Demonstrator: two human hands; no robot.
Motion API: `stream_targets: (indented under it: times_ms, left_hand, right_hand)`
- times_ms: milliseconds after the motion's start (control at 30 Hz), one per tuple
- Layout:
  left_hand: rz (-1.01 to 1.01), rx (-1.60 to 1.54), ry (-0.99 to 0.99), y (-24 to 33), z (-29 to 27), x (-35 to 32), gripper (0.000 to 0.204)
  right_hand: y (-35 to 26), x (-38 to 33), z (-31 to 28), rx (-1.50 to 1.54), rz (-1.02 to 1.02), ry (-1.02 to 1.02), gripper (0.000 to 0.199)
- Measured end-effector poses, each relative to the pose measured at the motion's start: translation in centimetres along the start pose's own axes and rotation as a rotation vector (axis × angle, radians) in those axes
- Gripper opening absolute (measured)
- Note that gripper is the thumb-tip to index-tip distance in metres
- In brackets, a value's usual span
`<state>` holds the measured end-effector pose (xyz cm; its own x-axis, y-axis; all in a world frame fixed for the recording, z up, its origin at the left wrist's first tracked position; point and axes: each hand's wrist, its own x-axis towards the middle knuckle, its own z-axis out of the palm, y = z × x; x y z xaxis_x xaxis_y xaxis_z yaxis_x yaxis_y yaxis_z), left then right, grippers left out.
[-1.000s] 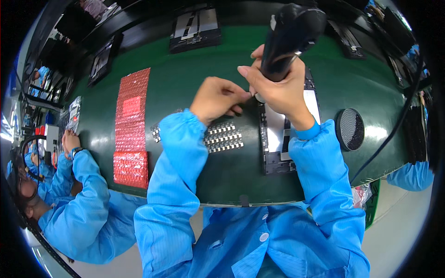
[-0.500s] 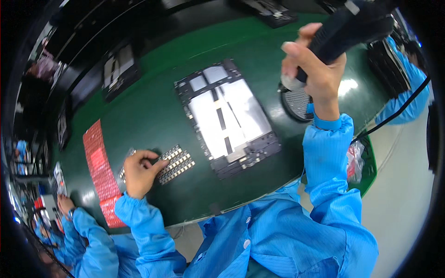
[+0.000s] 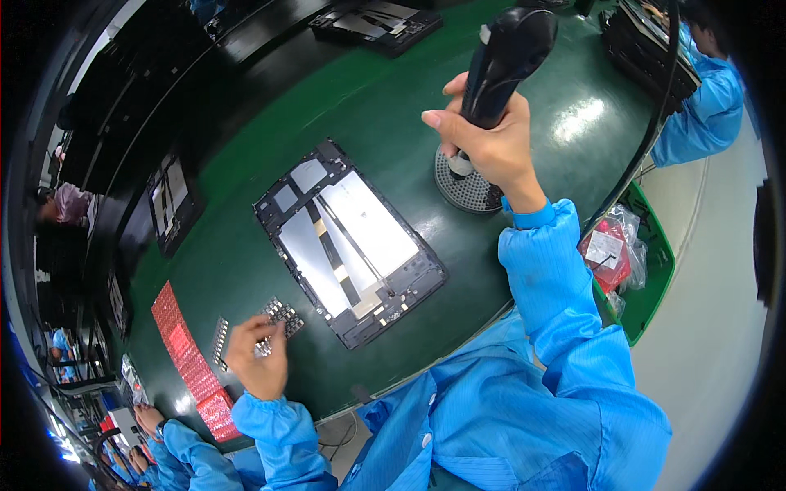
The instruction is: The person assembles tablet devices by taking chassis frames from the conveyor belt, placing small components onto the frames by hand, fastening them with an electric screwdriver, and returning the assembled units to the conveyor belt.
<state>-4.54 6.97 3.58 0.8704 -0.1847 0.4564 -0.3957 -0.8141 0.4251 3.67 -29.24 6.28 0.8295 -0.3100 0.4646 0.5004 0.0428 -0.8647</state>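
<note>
My right hand [image 3: 495, 147] is wrapped round the handle of a black handheld scanner [image 3: 501, 69], its head tilted up and away from me. Beneath that hand, a round perforated disc [image 3: 471, 192] rests on the green table. My left hand [image 3: 260, 360] is low at the left, with fingers curled over small strips of circuit-board parts [image 3: 285, 315]; what lies between its fingertips is partly hidden. Another narrow strip [image 3: 220, 340] lies just left of it. Between my hands sits an opened tablet [image 3: 372, 221], its inner side showing silver panels and black ribbon cables.
Red bubble wrap [image 3: 187, 356] stretches along the table's left side. More opened devices lie at the far left [image 3: 173, 204] and far back [image 3: 377, 24]. A green bin [image 3: 651, 282] holding bagged items stands right of the table. Co-workers in blue sit at right [image 3: 704, 114] and left.
The view has shifted, so the tablet and scanner appear further left. My left hand stays at the circuit-board strips, its fingers more curled. My right hand keeps hold of the scanner.
</note>
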Motion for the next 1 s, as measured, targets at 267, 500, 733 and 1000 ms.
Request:
stream_targets:
  times_ms: [267, 500, 733, 1000]
  left_hand:
    - [-0.225, -0.199, -0.038, 2.0, 2.3, -0.4, 0.011]
    - [-0.203, -0.185, -0.053, 2.3, 2.9, -0.8, 0.012]
    - [-0.152, -0.218, -0.041, 2.2, 3.3, -1.4, 0.012]
    - [-0.261, -0.159, 0.093, -2.3, 1.0, -0.4, 0.007]
  right_hand:
    - [0.8, 0.2, -0.4, -0.02, 0.034, 0.009, 0.028]
    - [0.8, 0.1, -0.5, -0.026, 0.052, -0.008, 0.027]
    - [1.0, 0.0, 1.2, -0.05, 0.055, -0.002, 0.03]
    - [-3.4, 0.3, 7.9, 0.148, -0.138, -0.139, 0.025]
